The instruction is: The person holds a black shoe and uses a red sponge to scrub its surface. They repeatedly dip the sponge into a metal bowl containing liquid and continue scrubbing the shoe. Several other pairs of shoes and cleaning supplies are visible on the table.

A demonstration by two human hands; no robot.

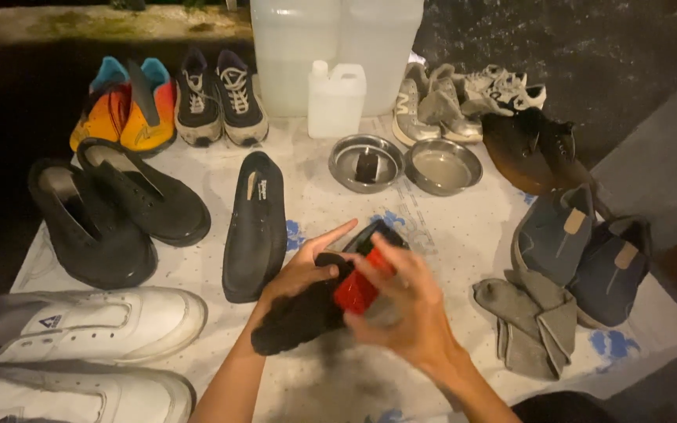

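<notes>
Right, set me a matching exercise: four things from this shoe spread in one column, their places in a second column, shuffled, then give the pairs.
Things:
1. orange and blue shoes
2. small white jug
3. grey cloths
4. white sneaker

Places:
A. near left, by the camera
B. right side, in front of the blue slip-ons
C. far left corner
D. far middle, behind the two steel bowls

Pairs: 1-C, 2-D, 3-B, 4-A
</notes>
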